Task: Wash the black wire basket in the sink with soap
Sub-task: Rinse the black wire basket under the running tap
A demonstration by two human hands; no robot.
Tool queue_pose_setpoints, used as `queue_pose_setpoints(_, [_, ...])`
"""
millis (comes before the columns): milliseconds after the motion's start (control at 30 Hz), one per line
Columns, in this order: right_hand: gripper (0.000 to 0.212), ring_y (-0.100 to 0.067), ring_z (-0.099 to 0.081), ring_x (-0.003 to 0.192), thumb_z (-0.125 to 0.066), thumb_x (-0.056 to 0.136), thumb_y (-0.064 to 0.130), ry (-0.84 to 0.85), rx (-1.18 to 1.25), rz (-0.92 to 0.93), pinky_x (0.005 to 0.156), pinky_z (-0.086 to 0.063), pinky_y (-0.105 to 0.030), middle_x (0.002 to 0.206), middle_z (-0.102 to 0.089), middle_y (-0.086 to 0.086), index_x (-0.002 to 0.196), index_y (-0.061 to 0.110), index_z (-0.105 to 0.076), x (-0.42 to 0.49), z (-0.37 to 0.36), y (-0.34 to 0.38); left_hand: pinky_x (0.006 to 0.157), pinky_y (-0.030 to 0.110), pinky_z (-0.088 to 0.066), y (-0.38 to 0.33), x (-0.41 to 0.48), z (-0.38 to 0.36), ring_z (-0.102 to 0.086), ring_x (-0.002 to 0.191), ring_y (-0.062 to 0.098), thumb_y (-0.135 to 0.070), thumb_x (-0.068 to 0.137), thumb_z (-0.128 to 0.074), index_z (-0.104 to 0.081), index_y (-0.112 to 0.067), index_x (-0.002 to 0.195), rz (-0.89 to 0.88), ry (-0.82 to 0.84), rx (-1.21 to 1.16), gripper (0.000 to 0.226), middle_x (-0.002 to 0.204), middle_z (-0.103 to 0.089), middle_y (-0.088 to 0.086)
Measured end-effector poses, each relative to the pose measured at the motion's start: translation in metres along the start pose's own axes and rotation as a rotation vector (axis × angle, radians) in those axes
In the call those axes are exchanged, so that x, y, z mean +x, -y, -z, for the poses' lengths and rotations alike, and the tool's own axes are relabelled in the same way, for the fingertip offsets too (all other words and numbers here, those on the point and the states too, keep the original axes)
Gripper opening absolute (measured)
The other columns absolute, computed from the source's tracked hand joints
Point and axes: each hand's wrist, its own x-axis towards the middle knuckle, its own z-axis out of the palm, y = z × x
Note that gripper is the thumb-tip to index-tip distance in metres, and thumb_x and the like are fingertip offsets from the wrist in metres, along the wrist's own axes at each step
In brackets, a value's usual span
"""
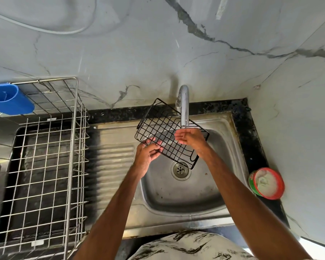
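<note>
The black wire basket (160, 128) hangs tilted over the steel sink (219, 186), just under the chrome tap (184, 106). My left hand (148, 153) grips the basket's near left edge, fingers curled round the wires. With fingers straight, my right hand (190, 138) lies flat on the basket's grid below the tap's mouth. I cannot tell whether water runs. A red and green tub of white soap paste (267, 183) stands on the dark counter to the right of the sink.
A large silver wire dish rack (45, 166) fills the counter on the left, with a blue plastic holder (7, 101) hooked on its far corner. The ribbed drainboard (113, 166) lies between rack and bowl. The drain (180, 169) sits below the basket. Marble walls close the back and right.
</note>
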Motion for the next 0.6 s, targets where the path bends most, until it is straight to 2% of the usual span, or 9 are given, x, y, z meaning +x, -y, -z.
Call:
queue_pose_setpoints(67, [0.024, -0.023, -0.075, 0.099, -0.052, 0.099, -0.004, 0.074, 0.023, 0.011, 0.083, -0.06, -0.026, 0.107, -0.075, -0.014, 0.115, 0.0, -0.069, 0.0, -0.001, 0.003, 0.111, 0.05, -0.048, 0.0, 0.0, 0.0, -0.072, 0.109, 0.035, -0.013, 0.07, -0.073, -0.063, -0.015, 0.104, -0.007, 0.004, 0.005, 0.036, 0.111, -0.078, 0.012])
queue_pose_setpoints(100, [0.023, -0.023, -0.075, 0.098, -0.052, 0.1, -0.004, 0.104, -0.047, 0.014, 0.082, -0.06, -0.026, 0.106, -0.075, -0.014, 0.114, 0.0, -0.07, -0.001, -0.001, 0.003, 0.112, 0.051, -0.048, 0.0, 0.0, 0.0, -0.072, 0.109, 0.035, -0.012, 0.07, -0.073, -0.063, -0.015, 0.102, -0.011, 0.001, 0.001, 0.033, 0.111, -0.078, 0.014])
queue_pose_setpoints(200, [0.021, -0.022, -0.074, 0.095, -0.052, 0.099, -0.004, 0.179, -0.435, 0.017, 0.084, -0.061, -0.03, 0.105, -0.074, -0.016, 0.108, -0.003, -0.071, 0.002, 0.003, 0.0, 0.113, 0.053, -0.047, 0.001, 0.001, 0.002, -0.072, 0.11, 0.034, -0.011, 0.071, -0.073, -0.063, -0.015, 0.099, -0.016, 0.001, -0.006, 0.029, 0.111, -0.078, 0.015])
queue_pose_setpoints(233, [0.02, -0.022, -0.074, 0.093, -0.053, 0.098, -0.004, 0.184, -0.554, 0.028, 0.086, -0.06, -0.033, 0.103, -0.075, -0.016, 0.106, -0.004, -0.071, 0.004, 0.004, -0.002, 0.112, 0.053, -0.047, 0.001, 0.001, 0.003, -0.072, 0.11, 0.033, -0.011, 0.071, -0.073, -0.063, -0.015, 0.097, -0.018, 0.004, -0.004, 0.028, 0.11, -0.078, 0.015])
queue_pose_setpoints(300, [0.017, -0.019, -0.072, 0.092, -0.058, 0.096, -0.002, 0.088, -0.659, 0.1, 0.089, -0.058, -0.034, 0.102, -0.074, -0.011, 0.105, -0.002, -0.072, 0.007, 0.006, -0.004, 0.111, 0.051, -0.049, 0.001, 0.001, 0.003, -0.072, 0.112, 0.034, -0.011, 0.071, -0.073, -0.063, -0.015, 0.095, -0.024, 0.005, -0.01, 0.026, 0.111, -0.077, 0.015])
queue_pose_setpoints(367, [0.018, -0.021, -0.071, 0.095, -0.058, 0.095, -0.004, 0.003, -0.573, 0.151, 0.087, -0.057, -0.032, 0.103, -0.074, -0.011, 0.106, 0.001, -0.072, 0.008, 0.007, -0.001, 0.11, 0.049, -0.05, 0.002, 0.001, 0.002, -0.071, 0.113, 0.036, -0.01, 0.07, -0.073, -0.063, -0.013, 0.098, -0.026, -0.002, -0.018, 0.029, 0.111, -0.077, 0.015])
queue_pose_setpoints(467, [0.024, -0.022, -0.073, 0.095, -0.051, 0.097, -0.009, 0.12, -0.369, 0.063, 0.082, -0.058, -0.028, 0.104, -0.074, -0.015, 0.109, 0.0, -0.07, 0.006, 0.002, 0.004, 0.109, 0.049, -0.051, 0.002, 0.003, 0.005, -0.07, 0.114, 0.038, -0.011, 0.071, -0.073, -0.063, -0.01, 0.108, -0.024, -0.011, -0.02, 0.039, 0.113, -0.077, 0.016])
queue_pose_setpoints(533, [0.024, -0.021, -0.074, 0.093, -0.051, 0.097, -0.01, 0.157, -0.378, 0.047, 0.084, -0.059, -0.03, 0.104, -0.075, -0.015, 0.111, -0.002, -0.069, 0.005, 0.0, 0.004, 0.109, 0.048, -0.051, 0.003, 0.004, 0.006, -0.069, 0.117, 0.04, -0.011, 0.071, -0.073, -0.063, -0.008, 0.111, -0.026, -0.02, -0.026, 0.041, 0.115, -0.076, 0.017])
queue_pose_setpoints(600, [0.022, -0.022, -0.073, 0.093, -0.052, 0.097, -0.009, 0.154, -0.494, 0.029, 0.084, -0.059, -0.032, 0.104, -0.074, -0.017, 0.109, -0.003, -0.069, 0.009, 0.003, 0.001, 0.108, 0.046, -0.052, 0.002, 0.004, 0.006, -0.069, 0.118, 0.04, -0.011, 0.072, -0.073, -0.063, -0.008, 0.108, -0.027, -0.024, -0.037, 0.038, 0.116, -0.076, 0.017])
